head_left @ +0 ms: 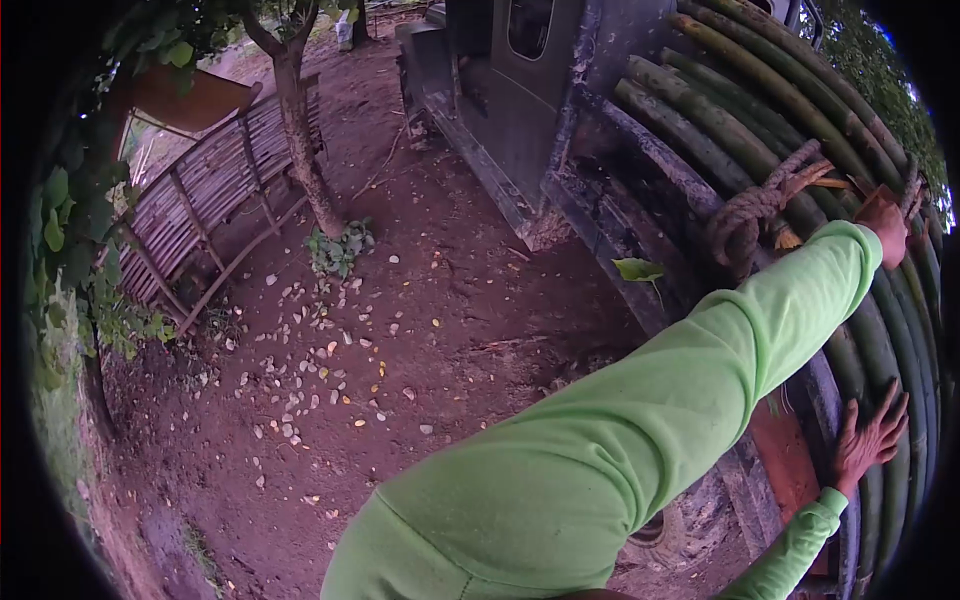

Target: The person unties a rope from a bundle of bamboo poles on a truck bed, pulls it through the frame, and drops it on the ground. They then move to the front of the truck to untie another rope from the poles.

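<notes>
My left arm in a light green sleeve reaches across to a bundle of long green bamboo poles (700,115). At its end my left hand (884,228) is closed at a thick rope (911,185) on top of the bundle; its fingers are partly hidden. Nearer me, my right hand (868,442) lies on the poles with its fingers spread. A bulky knot of the same rope (748,212) sits at the bundle's near side. Beside it are split, tan-coloured strips (805,178).
The poles lie along a dark, muddy vehicle (520,110) with a metal side rail (660,165). A green leaf (638,269) sticks out by the rail. On the left stand a slender tree (297,140) and a bamboo-slat structure (200,190). Pale stones and leaves dot the dirt ground (460,350).
</notes>
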A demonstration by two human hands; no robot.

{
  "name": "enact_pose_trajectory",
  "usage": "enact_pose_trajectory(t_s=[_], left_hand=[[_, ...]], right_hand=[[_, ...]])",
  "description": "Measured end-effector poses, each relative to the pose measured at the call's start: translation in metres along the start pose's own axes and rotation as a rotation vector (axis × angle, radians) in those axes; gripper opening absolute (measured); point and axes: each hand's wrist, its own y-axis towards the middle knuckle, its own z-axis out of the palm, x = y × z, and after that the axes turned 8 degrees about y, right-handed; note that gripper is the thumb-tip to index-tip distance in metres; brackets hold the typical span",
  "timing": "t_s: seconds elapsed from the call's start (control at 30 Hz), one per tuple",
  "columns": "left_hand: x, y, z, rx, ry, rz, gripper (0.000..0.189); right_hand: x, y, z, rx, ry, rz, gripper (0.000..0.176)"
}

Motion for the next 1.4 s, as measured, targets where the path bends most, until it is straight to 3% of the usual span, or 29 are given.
enact_pose_trajectory(t_s=[0.13, 0.17, 0.2, 0.27, 0.37, 0.43, 0.47, 0.5, 0.53, 0.6, 0.63, 0.7, 0.73, 0.8, 0.87, 0.93, 1.0, 1.07, 1.1, 1.13, 1.17, 1.2, 1.27, 1.33, 1.37, 1.4], left_hand=[[0.021, -0.020, 0.001, -0.014, -0.348, -0.040, 0.035], [0.034, -0.022, 0.006, -0.110, -0.067, 0.237, 0.031], [0.028, -0.018, 0.011, -0.175, 0.045, 0.288, 0.029], [0.013, -0.076, -0.057, -0.179, -0.595, 0.014, 0.043], [0.001, -0.130, -0.083, -0.138, -0.561, -0.029, 0.051], [-0.014, -0.178, -0.066, -0.156, -0.538, 0.057, 0.044], [-0.024, -0.206, -0.059, -0.140, -0.515, 0.053, 0.042], [-0.030, -0.229, -0.057, -0.092, -0.489, 0.040, 0.041], [-0.033, -0.246, -0.057, -0.050, -0.456, 0.025, 0.040], [-0.035, -0.272, -0.052, -0.053, -0.459, 0.057, 0.043], [-0.033, -0.281, -0.050, -0.050, -0.453, 0.073, 0.045], [-0.026, -0.284, -0.047, 0.006, -0.363, 0.128, 0.048], [-0.022, -0.287, -0.049, 0.036, -0.318, 0.151, 0.049], [-0.013, -0.289, -0.063, 0.177, -0.338, 0.100, 0.071], [0.001, -0.279, -0.082, 0.369, -0.506, 0.022, 0.085], [0.012, -0.251, -0.100, 0.339, -0.919, -0.207, 0.104], [-0.009, -0.215, -0.141, 0.294, -0.984, -0.458, 0.109], [-0.033, -0.179, -0.146, 0.344, -0.939, -0.524, 0.110], [-0.044, -0.168, -0.139, 0.374, -0.916, -0.517, 0.105], [-0.055, -0.160, -0.129, 0.405, -0.891, -0.514, 0.100], [-0.060, -0.155, -0.106, 0.300, -1.052, -0.556, 0.083], [-0.077, -0.165, -0.115, 0.225, -1.161, -0.603, 0.072], [-0.079, -0.186, -0.109, 0.148, -1.105, -0.422, 0.065], [-0.073, -0.228, -0.149, 0.075, -0.986, -0.355, 0.047], [-0.078, -0.263, -0.181, 0.165, -0.908, -0.326, 0.040], [-0.067, -0.297, -0.166, 0.077, -0.826, -0.210, 0.033]], right_hand=[[0.000, 0.001, 0.000, -0.014, 0.003, 0.021, 0.081], [-0.006, -0.002, 0.002, 0.040, -0.033, 0.045, 0.081], [0.003, 0.000, -0.008, 0.080, 0.001, 0.068, 0.082], [0.012, 0.004, -0.019, 0.177, 0.004, 0.166, 0.085], [0.011, 0.005, -0.025, 0.220, 0.048, 0.248, 0.082], [0.009, 0.010, -0.030, 0.216, 0.199, 0.343, 0.067], [0.003, 0.014, -0.024, 0.146, 0.318, 0.401, 0.055], [0.007, 0.030, -0.032, 0.086, 0.632, 0.497, 0.052], [0.023, 0.053, -0.034, -0.030, 1.318, 0.607, 0.055], [0.061, 0.099, -0.052, 0.179, 1.847, 0.950, 0.078], [0.068, 0.120, -0.049, 0.370, 2.020, 1.060, 0.093], [0.084, 0.151, -0.033, 0.440, 2.207, 1.175, 0.102], [0.098, 0.161, -0.041, 0.354, 2.230, 1.367, 0.079], [0.106, 0.159, -0.016, 0.345, 2.369, 1.177, 0.057], [0.114, 0.156, -0.060, 0.188, 2.411, 1.223, 0.051], [0.132, 0.128, -0.095, 0.117, 2.444, 1.191, 0.051], [0.161, 0.073, -0.117, 0.146, 2.406, 1.245, 0.048], [0.194, 0.010, -0.137, 0.163, 2.409, 1.126, 0.049], [0.213, -0.020, -0.150, 0.132, 2.421, 1.149, 0.049], [0.229, -0.052, -0.152, 0.128, 2.344, 1.003, 0.047], [0.238, -0.080, -0.164, 0.187, 2.201, 0.802, 0.038], [0.249, -0.101, -0.165, 0.176, 2.194, 0.728, 0.038], [0.240, -0.130, -0.145, 0.335, 1.939, 0.436, 0.054], [0.224, -0.156, -0.115, 0.459, 2.273, 0.504, 0.073], [0.203, -0.135, -0.127, 0.476, 2.484, 0.609, 0.084], [0.181, -0.115, -0.126, 0.504, 2.541, 0.862, 0.084]])
